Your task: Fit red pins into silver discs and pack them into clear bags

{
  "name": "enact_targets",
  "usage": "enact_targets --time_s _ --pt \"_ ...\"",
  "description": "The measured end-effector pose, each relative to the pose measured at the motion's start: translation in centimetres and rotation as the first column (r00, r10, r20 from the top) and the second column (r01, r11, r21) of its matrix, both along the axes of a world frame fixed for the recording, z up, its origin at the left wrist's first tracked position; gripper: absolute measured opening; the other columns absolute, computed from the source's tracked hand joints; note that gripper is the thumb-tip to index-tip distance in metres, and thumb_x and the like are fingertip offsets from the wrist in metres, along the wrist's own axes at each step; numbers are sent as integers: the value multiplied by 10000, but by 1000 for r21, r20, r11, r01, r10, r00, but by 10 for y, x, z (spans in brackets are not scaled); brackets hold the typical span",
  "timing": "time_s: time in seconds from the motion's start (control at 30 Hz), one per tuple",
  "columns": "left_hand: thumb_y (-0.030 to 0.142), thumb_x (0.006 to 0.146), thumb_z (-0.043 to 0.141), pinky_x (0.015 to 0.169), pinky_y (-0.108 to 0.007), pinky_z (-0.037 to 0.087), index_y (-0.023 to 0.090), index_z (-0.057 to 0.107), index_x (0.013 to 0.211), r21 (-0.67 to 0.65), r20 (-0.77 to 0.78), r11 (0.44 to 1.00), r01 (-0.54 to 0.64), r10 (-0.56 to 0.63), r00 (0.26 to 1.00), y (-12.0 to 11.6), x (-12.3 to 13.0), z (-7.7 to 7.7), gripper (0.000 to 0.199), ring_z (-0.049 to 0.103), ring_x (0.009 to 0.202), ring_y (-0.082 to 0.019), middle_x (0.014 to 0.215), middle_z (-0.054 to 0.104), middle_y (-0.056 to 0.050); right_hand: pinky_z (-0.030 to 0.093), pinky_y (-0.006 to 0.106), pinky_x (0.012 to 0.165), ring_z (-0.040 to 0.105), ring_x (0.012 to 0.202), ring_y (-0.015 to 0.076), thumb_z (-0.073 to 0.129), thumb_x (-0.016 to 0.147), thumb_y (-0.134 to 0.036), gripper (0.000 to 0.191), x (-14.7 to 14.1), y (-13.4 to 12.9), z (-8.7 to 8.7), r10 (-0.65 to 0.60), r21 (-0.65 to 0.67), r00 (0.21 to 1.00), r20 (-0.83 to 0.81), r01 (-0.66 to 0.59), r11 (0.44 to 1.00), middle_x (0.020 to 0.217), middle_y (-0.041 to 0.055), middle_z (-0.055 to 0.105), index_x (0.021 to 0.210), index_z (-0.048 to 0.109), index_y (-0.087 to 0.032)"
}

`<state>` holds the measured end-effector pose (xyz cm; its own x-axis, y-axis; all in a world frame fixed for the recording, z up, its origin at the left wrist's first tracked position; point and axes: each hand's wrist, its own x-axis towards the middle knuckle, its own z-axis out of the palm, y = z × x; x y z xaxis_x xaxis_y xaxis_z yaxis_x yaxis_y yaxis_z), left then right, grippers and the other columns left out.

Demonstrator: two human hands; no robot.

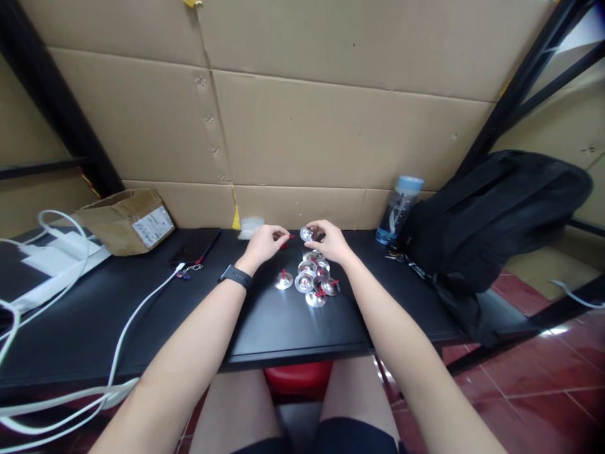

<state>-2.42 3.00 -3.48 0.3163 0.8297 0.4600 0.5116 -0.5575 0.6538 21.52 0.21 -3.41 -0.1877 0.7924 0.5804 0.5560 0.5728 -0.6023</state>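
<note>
My right hand (328, 240) is closed on the edge of a small silver finger cymbal (307, 234), raised over the far end of a loose pile. To its left, my left hand (267, 243) pinches a thin red cord (291, 237) between thumb and fingertips. Whether that cord joins the held cymbal cannot be made out. Nearer me lie several more shiny cymbals (306, 281), overlapping, with red loops at their centres. One cymbal (283, 281) rests apart, left of the pile. A dark watch (236, 275) is on my left wrist.
Behind my left hand is a clear plastic packet (250, 226). A dark phone (195, 246), an open cardboard box (130, 222) and white cables (123, 334) occupy the left side. A water bottle (399, 211) and black backpack (496, 221) stand right. Cardboard (331, 139) walls the back.
</note>
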Motion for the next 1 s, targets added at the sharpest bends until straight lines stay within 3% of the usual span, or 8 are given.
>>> enact_targets --time_s 0.23,0.6,0.67,0.73,0.8,0.9,0.93,1.0 --pt "318 895 652 833 -345 501 272 821 950 179 -337 977 -118 173 925 13 -24 -18 183 723 931 -267 982 810 -43 527 322 859 711 975 229 869 698 -239 352 68 14 -10 -321 -281 870 375 437 855 1034 61 772 1029 753 -221" --pt "435 963 516 911 -358 502 205 807 964 149 -338 988 -38 87 937 17 -19 -18 371 704 984 -274 1066 787 -106 529 332 955 716 1066 262 900 633 -205 417 74 2 13 -225 -392 881 417 397 830 1100 96 775 1032 779 -191" --pt "503 986 447 876 -349 508 180 800 925 71 -320 997 17 7 948 12 -20 -9 482 701 920 -259 1004 783 -118 541 344 943 717 1025 241 835 742 -242 331 60 -26 38 -203 -297 943 264 280 913 1128 108 765 1058 762 -176" --pt "564 993 400 805 -319 515 173 797 886 -101 -283 988 116 -140 949 5 -22 2 567 695 827 -229 900 780 -101 566 314 874 727 955 203 701 895 -315 233 35 -74 60 70 -261 997 35 -59 963 1067 86 770 1082 739 -182" --pt "603 965 443 727 -280 510 183 804 876 -278 -234 925 260 -328 915 -2 -23 11 561 686 760 -203 823 774 -73 557 291 912 724 1015 188 619 963 -362 233 0 -133 63 520 -296 853 -46 -509 808 1096 72 766 1091 729 -201" --pt "553 780 728 613 -247 471 211 818 846 -409 -262 824 392 -518 815 -10 -24 21 360 668 672 -186 764 773 -43 547 227 917 729 1061 190 753 839 -315 251 -49 -206 15 946 -559 316 64 -774 297 1147 62 769 1070 744 -217" --pt "508 727 779 586 -245 459 219 820 821 -437 -275 804 403 -547 791 -12 -23 22 306 661 641 -182 740 770 -37 562 226 873 743 1032 204 773 789 -274 242 -57 -220 -11 961 -666 252 119 -697 265 1117 65 779 1022 753 -213" --pt "434 675 812 559 -243 445 230 818 771 -463 -277 785 412 -570 774 -14 -23 24 225 652 599 -177 705 765 -30 595 282 725 773 885 260 803 707 -286 204 -55 -231 -62 859 -798 404 315 -377 470 967 69 801 893 767 -211"
